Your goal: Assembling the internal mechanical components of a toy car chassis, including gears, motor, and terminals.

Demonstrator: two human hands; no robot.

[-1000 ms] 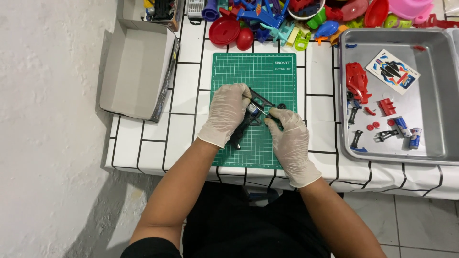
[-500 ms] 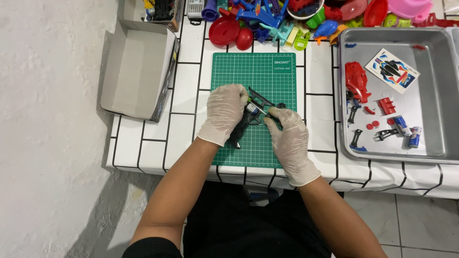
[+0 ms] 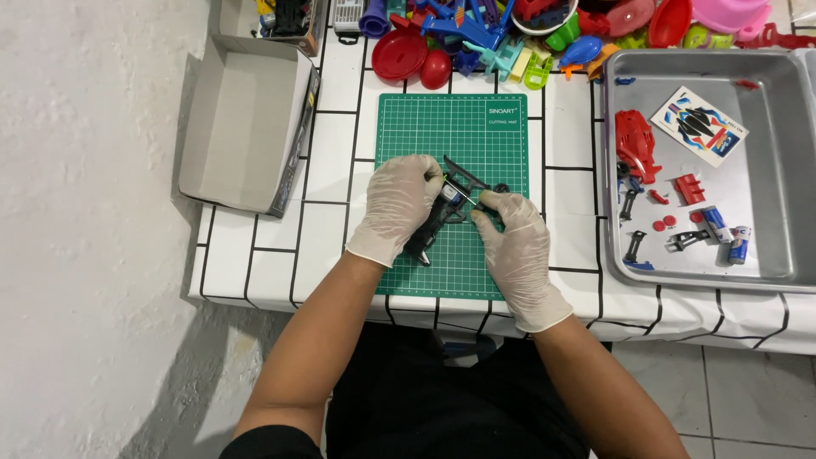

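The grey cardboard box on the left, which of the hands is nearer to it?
Left. The left hand is over the green cutting mat, just right of the open grey box; the right hand is farther right.

dark toy chassis (image 3: 442,212) half hidden by gloved hands, toy pile (image 3: 544,34) cut off at top

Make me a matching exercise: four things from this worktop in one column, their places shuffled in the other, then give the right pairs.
Things:
1. dark toy chassis
2. red car body shell
3. open cardboard box
4. red round lid

Places:
A. left of the green cutting mat
B. beyond the mat's far edge
C. held in both gloved hands over the mat
D. inside the metal tray

Pairs: 1-C, 2-D, 3-A, 4-B
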